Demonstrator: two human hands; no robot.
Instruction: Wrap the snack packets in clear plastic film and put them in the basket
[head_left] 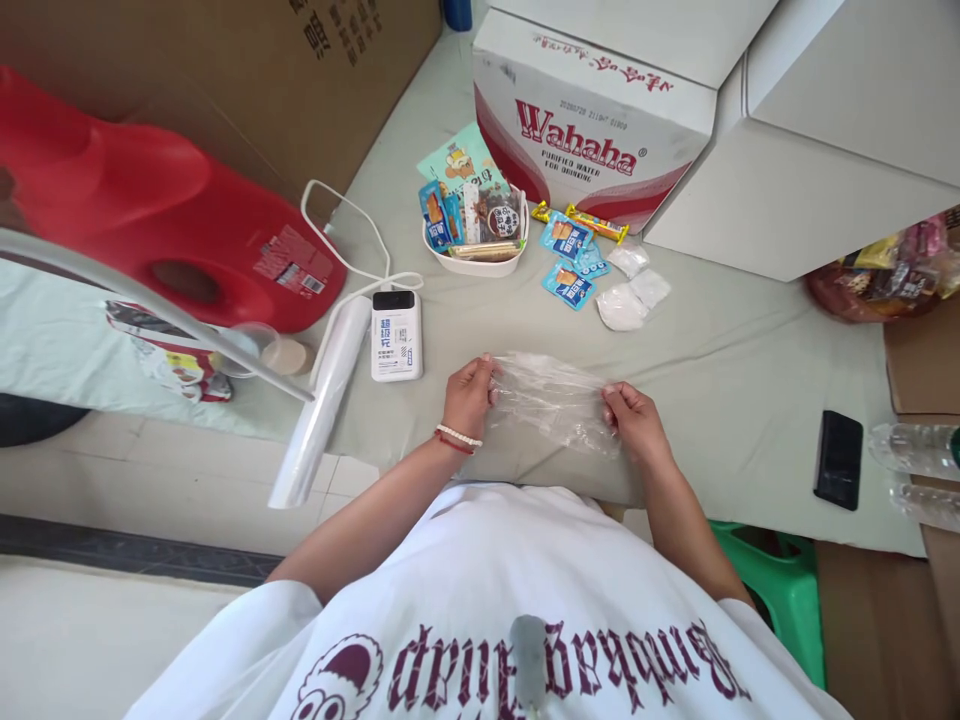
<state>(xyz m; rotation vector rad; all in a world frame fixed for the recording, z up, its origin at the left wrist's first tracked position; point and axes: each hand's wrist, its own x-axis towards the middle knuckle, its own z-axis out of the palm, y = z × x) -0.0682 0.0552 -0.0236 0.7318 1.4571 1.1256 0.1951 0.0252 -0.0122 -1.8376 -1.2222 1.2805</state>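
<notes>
A crumpled clear plastic film [553, 405] is stretched between my two hands, just above the table's near edge. My left hand [471, 395] pinches its left end; a white beaded bracelet and a red one circle that wrist. At the film's right end, my right hand [628, 410] grips it between thumb and fingers. Farther back stands a white basket [480, 262] with snack packets in it. Several blue snack packets [568, 285] and small white packets [624, 305] lie to the right of the basket.
On the left are a white power bank [397, 345] with a cable, a roll of plastic film [322, 405] and a red jug [172, 220]. A Wahaha carton [585, 140] stands behind. A black phone [838, 458] and plastic bottles [915, 445] lie right, above a green stool [787, 590].
</notes>
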